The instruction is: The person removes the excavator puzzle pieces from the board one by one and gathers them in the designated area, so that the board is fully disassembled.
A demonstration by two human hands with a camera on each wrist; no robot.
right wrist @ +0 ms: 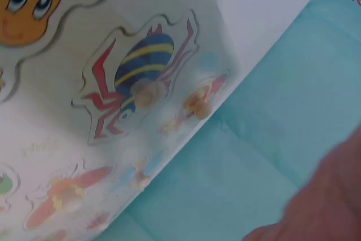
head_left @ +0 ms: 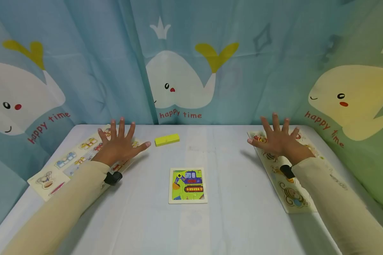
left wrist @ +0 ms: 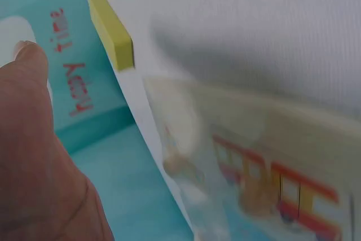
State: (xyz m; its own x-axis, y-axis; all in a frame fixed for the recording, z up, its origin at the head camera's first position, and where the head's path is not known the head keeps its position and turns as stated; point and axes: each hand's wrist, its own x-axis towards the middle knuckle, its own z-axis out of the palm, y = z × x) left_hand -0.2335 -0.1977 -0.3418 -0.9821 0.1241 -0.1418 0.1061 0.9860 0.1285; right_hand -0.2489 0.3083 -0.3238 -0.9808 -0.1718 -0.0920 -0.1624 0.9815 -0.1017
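My left hand (head_left: 117,144) is held with fingers spread above a vehicle peg-puzzle board (head_left: 59,173) on the left side of the table. Over an insect peg-puzzle board (head_left: 274,173) on the right, my right hand (head_left: 279,140) is spread the same way. Neither hand holds anything. Between them, a small square jigsaw puzzle (head_left: 188,186) with a blue excavator on a green ground lies in a white frame. A yellow block (head_left: 167,140) lies to the right of the left thumb. The right wrist view shows a striped spider piece (right wrist: 144,66) with a round knob.
A white cloth covers the table (head_left: 191,230). Behind it hangs a blue curtain (head_left: 191,21) printed with white whales, which also runs along the left and right sides. Both wrists carry a black strap device, one being the left strap (head_left: 113,177).
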